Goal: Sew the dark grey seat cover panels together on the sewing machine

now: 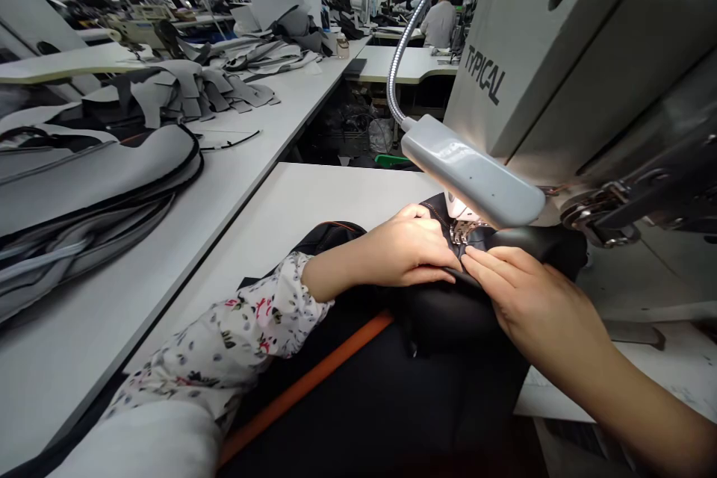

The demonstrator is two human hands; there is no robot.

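A large black leather-like piece (464,358) with an orange strip (314,381) hangs over the near table edge and runs up under the sewing machine's presser foot (462,230). My left hand (411,248) lies on the material just left of the foot, fingers bent and closed on a fold of it. From the right, my right hand (526,291) grips the material close to the foot, fingertips almost meeting those of my left hand; its thumb is hidden. The needle tip cannot be made out behind the lit lamp (473,172).
The sewing machine's pale body (538,52) fills the upper right. A flexible lamp neck (395,67) curves down beside it. Stacked grey and black padded pieces (101,179) and grey fabric strips (184,93) lie on the left table (224,194). Another person (440,21) sits far back.
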